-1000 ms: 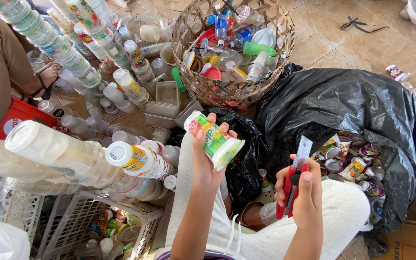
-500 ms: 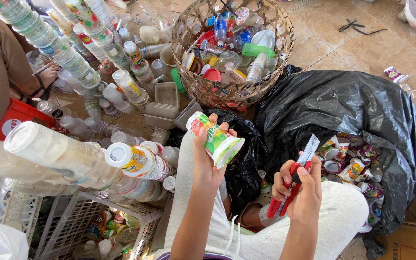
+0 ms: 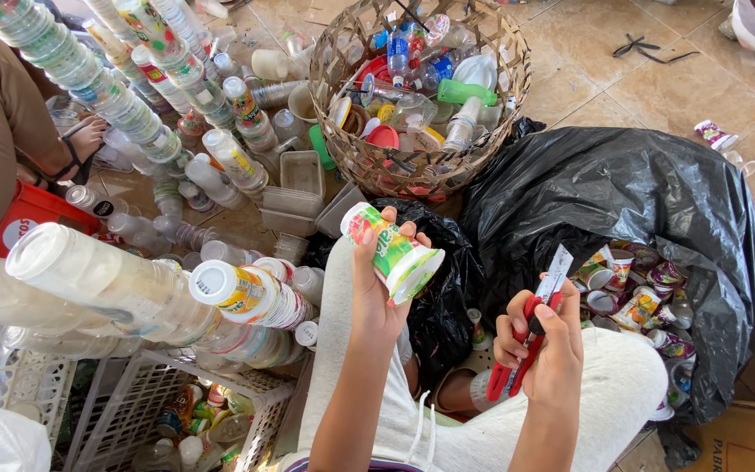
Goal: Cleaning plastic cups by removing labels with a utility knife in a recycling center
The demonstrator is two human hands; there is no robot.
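My left hand (image 3: 376, 288) holds a printed green, red and white plastic cup (image 3: 391, 251) on its side, rim pointing down to the right. My right hand (image 3: 545, 345) grips a red-handled utility knife (image 3: 530, 328), its metal blade tilted up and to the right, a short way right of the cup. Both hands are above my lap in light grey trousers (image 3: 622, 376). Between my knees lies a small black bag (image 3: 439, 288).
A large black bag (image 3: 622, 188) at right holds several printed cups (image 3: 635, 293). A woven basket (image 3: 421, 170) of bottles and lids stands ahead. Long stacks of nested cups (image 3: 133, 293) and white crates (image 3: 133, 402) lie at left. Another person's foot (image 3: 80, 140) shows at far left.
My right hand has dropped slightly and tilted the knife from near upright to leaning right. My left hand and the cup have barely moved.
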